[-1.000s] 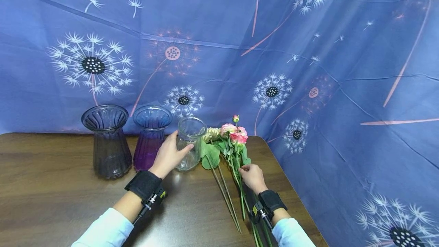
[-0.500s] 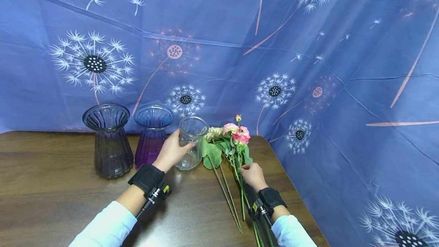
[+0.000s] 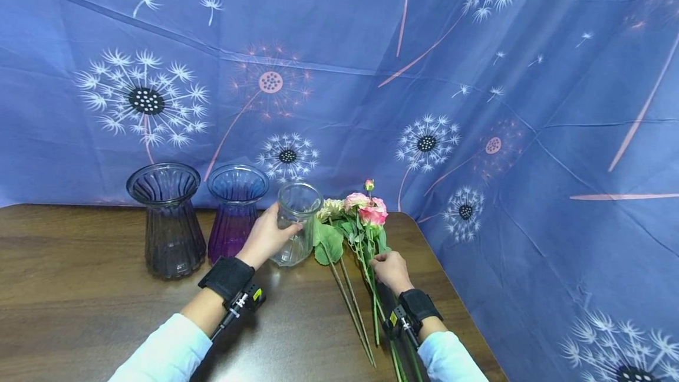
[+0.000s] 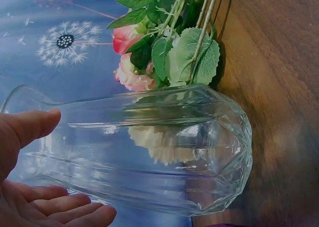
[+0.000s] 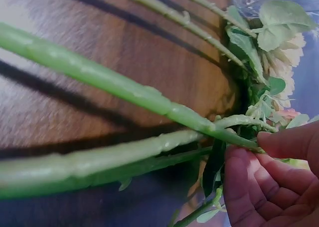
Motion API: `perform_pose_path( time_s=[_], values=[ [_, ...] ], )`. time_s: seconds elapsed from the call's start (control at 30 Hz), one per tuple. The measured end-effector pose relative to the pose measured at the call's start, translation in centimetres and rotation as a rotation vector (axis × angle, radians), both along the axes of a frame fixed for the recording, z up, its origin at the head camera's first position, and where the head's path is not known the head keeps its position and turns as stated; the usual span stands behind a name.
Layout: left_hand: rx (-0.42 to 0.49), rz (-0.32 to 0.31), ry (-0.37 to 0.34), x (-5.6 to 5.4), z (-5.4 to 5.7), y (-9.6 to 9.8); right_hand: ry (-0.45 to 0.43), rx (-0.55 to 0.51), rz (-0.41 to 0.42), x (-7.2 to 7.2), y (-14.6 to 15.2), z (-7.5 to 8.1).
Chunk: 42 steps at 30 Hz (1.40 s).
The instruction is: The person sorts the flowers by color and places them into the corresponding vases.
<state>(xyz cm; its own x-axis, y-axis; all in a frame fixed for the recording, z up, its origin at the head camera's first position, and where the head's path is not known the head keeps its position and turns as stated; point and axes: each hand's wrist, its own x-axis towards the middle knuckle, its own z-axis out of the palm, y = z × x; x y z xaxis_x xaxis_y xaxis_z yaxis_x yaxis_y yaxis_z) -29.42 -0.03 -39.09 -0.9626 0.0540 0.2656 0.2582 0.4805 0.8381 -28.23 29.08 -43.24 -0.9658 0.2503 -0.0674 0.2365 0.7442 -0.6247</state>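
At the neck of a clear glass vase (image 3: 297,240), my left hand (image 3: 265,234) has its thumb on the front and its fingers along the other side. The vase stands upright on the table; in the left wrist view its ribbed glass (image 4: 164,122) spans between thumb (image 4: 42,124) and fingers. My right hand (image 3: 391,271) pinches a green flower stem (image 5: 114,85) between thumb and fingertips. That stem belongs to a bunch lying on the table, with pink roses (image 3: 371,210) at its far end. Another stem (image 5: 99,154) passes close by the fingertips.
Left of the clear vase stand a purple-blue glass vase (image 3: 233,217) and a dark grey one (image 3: 172,234). Cream flowers (image 3: 331,209) on brownish stems (image 3: 347,305) lie between the clear vase and the roses. A blue dandelion-print cloth (image 3: 339,105) hangs behind the wooden table (image 3: 79,299).
The head view has shifted slightly. Both hands keep their places at the clear vase and the flower stem.
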Motion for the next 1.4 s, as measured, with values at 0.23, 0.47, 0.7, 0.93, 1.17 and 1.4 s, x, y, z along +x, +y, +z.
perform_pose_path(
  time_s=[0.23,0.47,0.7,0.93,1.17,1.4],
  values=[
    [0.006,-0.008,-0.026,-0.3,-0.1,-0.2,0.003,-0.012,-0.008,-0.3,0.1,0.1],
    [0.003,-0.021,-0.032,-0.3,-0.4,-0.2,0.012,-0.006,-0.020,0.1,0.4,0.5],
    [0.009,-0.030,-0.031,-0.1,-0.2,-0.3,0.067,-0.001,-0.022,0.5,0.9,2.1],
    [0.004,-0.038,-0.012,-0.2,0.0,-0.4,0.135,0.046,-0.009,1.0,1.3,5.1],
    [0.000,-0.041,-0.003,-0.3,-0.1,-0.4,0.254,0.058,0.012,1.4,1.3,8.8],
    [-0.008,-0.040,-0.004,-0.3,-0.2,-0.3,0.510,0.021,-0.004,1.3,-0.5,12.5]
  ],
)
